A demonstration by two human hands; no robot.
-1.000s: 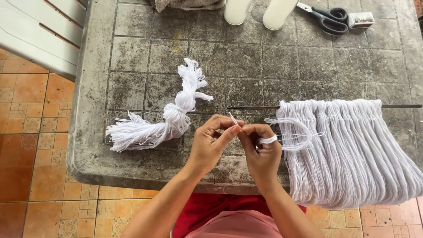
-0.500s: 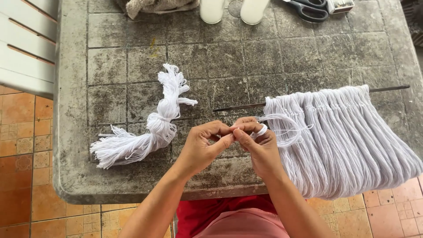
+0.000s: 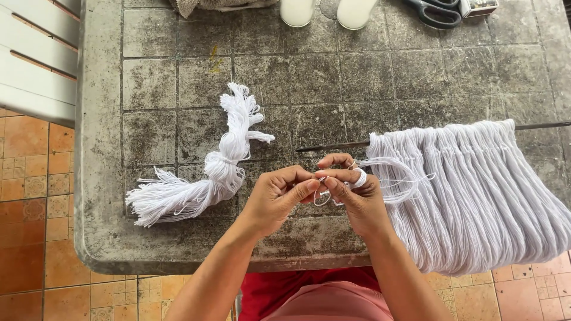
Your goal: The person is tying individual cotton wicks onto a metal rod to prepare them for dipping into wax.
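Head view, item 1?
— Left hand [image 3: 276, 199] + right hand [image 3: 354, 199], thumbs and forefingers meeting over the near edge of the bench [image 3: 101, 178]. Both grips pinched narrow on a thin white thread [image 3: 324, 196]; a small loop hangs betw. them. Thread also wound round a right-hand finger [image 3: 359, 177].

Where's it run to?
— Off right, in loose curls, to the hanging fringe [image 3: 476, 196] of white thread, strung on a dark rod [image 3: 333, 145] and draping over the bench's front edge.

Handling?
— Judged v. light, limp, no stiffness; fine enough to slip or fray. Best pinched at fingertips close to the loop, w/ the wound turns on the finger as anchor.

Other stock?
— Knotted bundle [image 3: 202, 172] of white thread, left of hands, apart from them. Far edge: scissors [image 3: 434, 12], two white cylinders [image 3: 324, 12], cloth [image 3: 220, 5], small box [image 3: 479, 6]. White slatted chair [image 3: 35, 65] at left; tiled floor [image 3: 30, 196] below.
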